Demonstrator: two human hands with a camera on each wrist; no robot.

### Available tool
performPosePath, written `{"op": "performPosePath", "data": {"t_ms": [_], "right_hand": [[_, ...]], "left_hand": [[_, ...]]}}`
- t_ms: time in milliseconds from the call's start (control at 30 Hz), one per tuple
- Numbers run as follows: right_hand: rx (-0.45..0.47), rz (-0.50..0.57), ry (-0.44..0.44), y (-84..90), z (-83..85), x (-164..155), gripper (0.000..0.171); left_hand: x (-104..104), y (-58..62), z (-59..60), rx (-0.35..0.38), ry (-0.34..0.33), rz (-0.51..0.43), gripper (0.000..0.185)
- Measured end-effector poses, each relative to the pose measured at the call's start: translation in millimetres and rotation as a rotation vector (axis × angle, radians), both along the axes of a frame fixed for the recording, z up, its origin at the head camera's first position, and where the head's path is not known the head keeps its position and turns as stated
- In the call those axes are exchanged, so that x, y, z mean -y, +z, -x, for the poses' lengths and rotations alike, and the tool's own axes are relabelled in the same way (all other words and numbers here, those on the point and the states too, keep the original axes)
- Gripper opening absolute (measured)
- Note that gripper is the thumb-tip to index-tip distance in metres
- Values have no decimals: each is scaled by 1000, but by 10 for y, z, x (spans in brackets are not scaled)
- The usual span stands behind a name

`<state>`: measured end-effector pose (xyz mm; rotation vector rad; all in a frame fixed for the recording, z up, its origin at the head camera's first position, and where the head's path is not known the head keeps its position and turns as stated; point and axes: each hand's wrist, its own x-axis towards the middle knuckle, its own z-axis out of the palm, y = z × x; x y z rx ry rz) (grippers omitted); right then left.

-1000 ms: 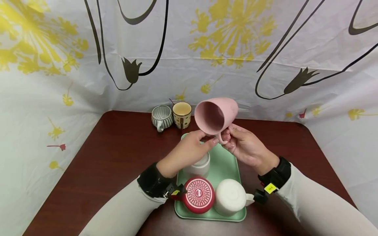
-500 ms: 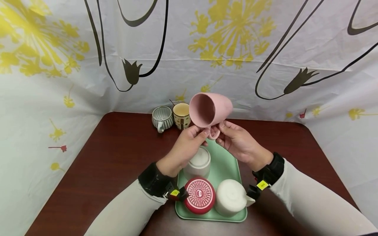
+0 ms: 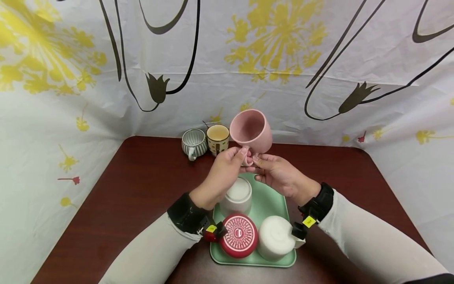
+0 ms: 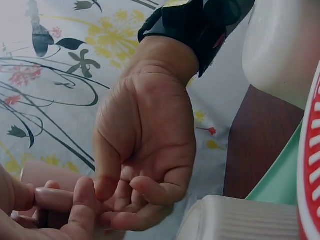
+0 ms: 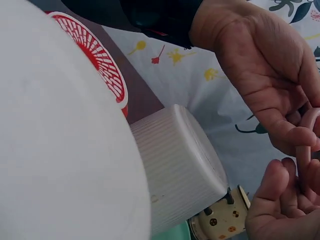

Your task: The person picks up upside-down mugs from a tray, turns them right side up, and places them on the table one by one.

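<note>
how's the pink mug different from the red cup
The pink mug is held in the air, while the red cup stands on the tray. The pink mug's open mouth shows; the red cup is bottom up. The pink mug looks plain; the red cup's base bears a white pattern. Both look round.

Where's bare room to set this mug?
Tray: bare at far right, between ribbed cup, white mug and right rim. Table: bare left of the tray and, past the right sleeve, right of it. Crowded: the tray's near end, at the red cup; the table's far edge, at the striped cup; and by the pink mug, between left hand and right hand.
</note>
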<state>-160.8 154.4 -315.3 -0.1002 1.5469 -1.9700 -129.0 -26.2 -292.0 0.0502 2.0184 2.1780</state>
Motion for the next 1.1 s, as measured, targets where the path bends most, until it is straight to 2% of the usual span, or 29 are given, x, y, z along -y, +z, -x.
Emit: {"op": "performPosePath", "data": {"t_ms": [100, 200, 300, 367, 500, 733, 967, 1100], "right_hand": [[-26, -96, 72, -2, -10, -12, 21], [-134, -244, 132, 3, -18, -97, 19], [-247, -370, 135, 1, -8, -257, 24], [-294, -413, 118, -11, 6, -384, 26], [-294, -385, 82, -69, 19, -631, 21], [-265, -357, 44, -164, -57, -936, 26], [-256, -317, 21, -326, -100, -1090, 24], [-258, -341, -2, -422, -130, -1141, 28]], "left_hand": [[9, 7, 23, 35, 30, 30, 37], [15, -7, 58, 79, 43, 1, 38], [20, -33, 89, 104, 38, -22, 36], [25, -48, 109, 107, 30, -20, 35], [41, -52, 140, 113, 35, 8, 34], [49, -68, 197, 79, 53, 112, 37], [63, -71, 334, 114, 51, 93, 42], [85, -67, 454, 119, 29, 106, 47]]}}
